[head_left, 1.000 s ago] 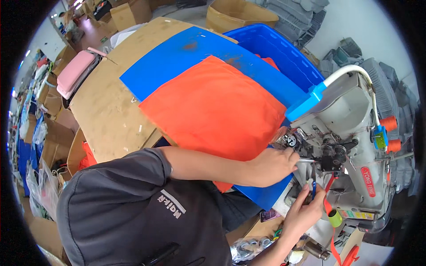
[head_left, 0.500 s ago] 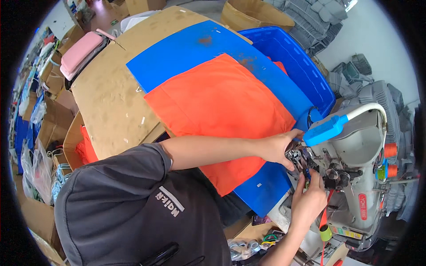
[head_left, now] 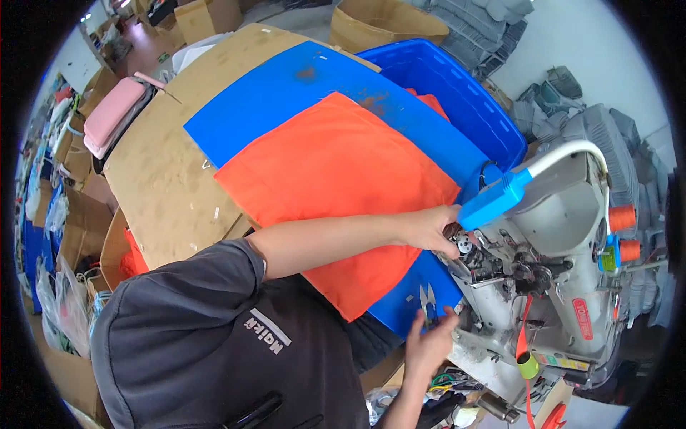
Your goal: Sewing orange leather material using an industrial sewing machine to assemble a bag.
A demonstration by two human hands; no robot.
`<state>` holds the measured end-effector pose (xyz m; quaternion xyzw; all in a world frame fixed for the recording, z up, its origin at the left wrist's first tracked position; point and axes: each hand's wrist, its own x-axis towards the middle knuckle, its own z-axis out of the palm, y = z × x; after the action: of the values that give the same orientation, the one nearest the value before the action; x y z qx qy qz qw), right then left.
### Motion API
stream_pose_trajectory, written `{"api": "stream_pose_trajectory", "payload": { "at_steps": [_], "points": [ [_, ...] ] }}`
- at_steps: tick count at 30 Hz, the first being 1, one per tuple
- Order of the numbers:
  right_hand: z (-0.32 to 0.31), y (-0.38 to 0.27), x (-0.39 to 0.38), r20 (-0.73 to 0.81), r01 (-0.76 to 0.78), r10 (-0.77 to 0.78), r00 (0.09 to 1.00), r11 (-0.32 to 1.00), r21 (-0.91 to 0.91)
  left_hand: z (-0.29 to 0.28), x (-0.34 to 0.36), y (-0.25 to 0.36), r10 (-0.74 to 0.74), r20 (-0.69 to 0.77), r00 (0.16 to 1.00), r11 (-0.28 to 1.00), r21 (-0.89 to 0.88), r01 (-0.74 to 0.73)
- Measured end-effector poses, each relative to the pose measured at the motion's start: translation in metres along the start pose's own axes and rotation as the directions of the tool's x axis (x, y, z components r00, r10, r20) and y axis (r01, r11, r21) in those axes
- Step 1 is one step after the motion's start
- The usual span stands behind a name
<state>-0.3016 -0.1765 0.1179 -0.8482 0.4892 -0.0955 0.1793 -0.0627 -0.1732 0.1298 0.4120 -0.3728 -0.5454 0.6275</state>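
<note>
My left hand [head_left: 427, 227] reaches across an orange fabric piece [head_left: 336, 171] to the grey sewing machine [head_left: 493, 247]. Its thumb and fingers close around a metal part at the machine's working end; the fingertips are partly hidden. Below it, my right hand [head_left: 430, 347] holds a small pair of scissors [head_left: 426, 299], blades pointing up and away from me, beside the machine and over the edge of the blue board [head_left: 257, 93]. The orange fabric lies flat on this board, passing under my left forearm.
A blue lamp [head_left: 493, 200] on a white bendable neck hangs over the machine. Orange thread spools [head_left: 623, 217] stand at its right. An orange strip [head_left: 524, 329] runs down its front. Behind the board is a blue bin [head_left: 457, 86]; tan board [head_left: 164, 157] covers the left.
My right hand has drawn back from the machine toward me and to the left, bringing the scissors into plain view. The left hand stays at the machine; the whole view has shifted slightly.
</note>
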Motion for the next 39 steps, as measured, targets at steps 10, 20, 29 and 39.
{"api": "stream_pose_trajectory", "payload": {
  "at_steps": [10, 20, 29, 39],
  "points": [
    [-0.033, -0.046, 0.027, -0.323, 0.480, -0.449, 0.833, 0.877, 0.020, 0.014, 0.002, -0.007, 0.144, -0.146, 0.979, 0.990, 0.020, -0.143],
    [-0.042, -0.062, 0.071, -0.512, 0.571, -0.431, 0.743, 0.807, 0.148, -0.017, -0.007, -0.008, 0.201, 0.071, 0.977, 0.941, 0.262, -0.213],
    [-0.229, -0.031, 0.028, -0.491, 0.363, -0.128, 0.862, 0.832, 0.419, 0.047, -0.036, 0.204, 0.887, 0.126, 0.444, 0.194, 0.771, -0.607],
    [-0.280, -0.007, 0.114, -0.186, 0.489, -0.458, 0.869, 0.852, 0.186, 0.183, 0.115, 0.221, 0.217, 0.796, 0.564, -0.379, 0.602, -0.703]
  ]
}}
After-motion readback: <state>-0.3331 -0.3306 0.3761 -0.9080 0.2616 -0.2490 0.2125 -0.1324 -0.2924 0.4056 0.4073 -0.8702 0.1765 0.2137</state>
